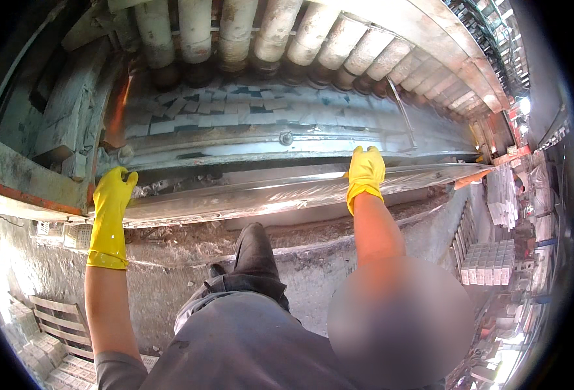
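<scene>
A long shiny metal panel (261, 200) runs left to right in front of me, tilted outward along the machine's near side. Near its left end is my left hand (112, 198) in a yellow rubber glove, fingers curled at the panel's edge. My right hand (366, 170), gloved the same way, closes over the upper edge right of the middle. The fingertips' undersides are hidden. Behind the panel lies a gap with grey debris, then a pale metal rail (235, 147) with a round bolt. Small light tiles (218, 120) lie in rows on the wet bed beyond.
Several thick cylinders (235, 32) line the far side above the bed. A thin bent rod (400, 110) stands at the right. The machine's frame (33, 172) is at the left. Stacked blocks (488, 262) and a wooden pallet (62, 325) sit on the floor (313, 273).
</scene>
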Demonstrator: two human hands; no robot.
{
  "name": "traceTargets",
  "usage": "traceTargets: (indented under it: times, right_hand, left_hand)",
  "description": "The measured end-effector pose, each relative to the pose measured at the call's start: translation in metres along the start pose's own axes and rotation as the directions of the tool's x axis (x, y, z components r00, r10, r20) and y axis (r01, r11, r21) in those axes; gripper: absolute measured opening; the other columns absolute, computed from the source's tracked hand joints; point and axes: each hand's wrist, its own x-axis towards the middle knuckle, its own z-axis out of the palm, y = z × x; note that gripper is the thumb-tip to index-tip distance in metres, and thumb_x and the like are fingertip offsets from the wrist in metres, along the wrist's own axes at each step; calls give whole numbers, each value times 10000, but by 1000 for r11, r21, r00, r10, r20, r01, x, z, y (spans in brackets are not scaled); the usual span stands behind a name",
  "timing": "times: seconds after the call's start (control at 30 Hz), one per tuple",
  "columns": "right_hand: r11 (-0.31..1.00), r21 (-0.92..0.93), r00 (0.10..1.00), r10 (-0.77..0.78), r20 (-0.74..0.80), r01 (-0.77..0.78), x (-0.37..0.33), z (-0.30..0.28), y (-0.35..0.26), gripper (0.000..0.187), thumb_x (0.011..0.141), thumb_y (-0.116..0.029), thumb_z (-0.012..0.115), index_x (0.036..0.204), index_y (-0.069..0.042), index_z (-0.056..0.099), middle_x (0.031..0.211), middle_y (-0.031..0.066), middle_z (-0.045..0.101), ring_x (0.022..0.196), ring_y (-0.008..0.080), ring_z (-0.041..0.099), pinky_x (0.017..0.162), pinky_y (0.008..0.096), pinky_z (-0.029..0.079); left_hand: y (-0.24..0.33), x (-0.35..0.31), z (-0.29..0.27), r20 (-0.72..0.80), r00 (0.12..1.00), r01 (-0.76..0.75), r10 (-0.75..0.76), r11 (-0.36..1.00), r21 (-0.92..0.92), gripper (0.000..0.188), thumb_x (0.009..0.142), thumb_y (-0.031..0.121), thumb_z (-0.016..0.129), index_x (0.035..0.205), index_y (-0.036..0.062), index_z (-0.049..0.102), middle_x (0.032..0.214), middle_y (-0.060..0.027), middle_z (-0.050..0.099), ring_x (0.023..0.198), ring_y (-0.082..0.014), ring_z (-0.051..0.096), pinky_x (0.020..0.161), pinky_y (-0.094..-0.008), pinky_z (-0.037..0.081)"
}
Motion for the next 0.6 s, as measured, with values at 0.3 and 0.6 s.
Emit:
traceTargets:
  times: [0.3,0.6]
  right_hand:
    - [993,-112,997,-51,-52,45,-6,-3,-7,490,969,-400,637,1254,-10,717,1155,239,761,1084,429,723,928,499,558]
    - [999,-49,1000,-4,-13,4,-16,-15,-22,480,966,-376,620,1243,4,720,1120,251,764,1052,437,733,922,502,561]
  left_hand:
    - [-1,0,-1,18,1000,17,-17,1000,5,470,958,477,691,1216,86,738,1206,-156,762,1156,-374,704,959,-473,544]
    - [-6,1,0,33,999,28,-28,1000,13,470,961,484,698,1214,89,737,1202,-145,765,1154,-364,706,955,-468,542]
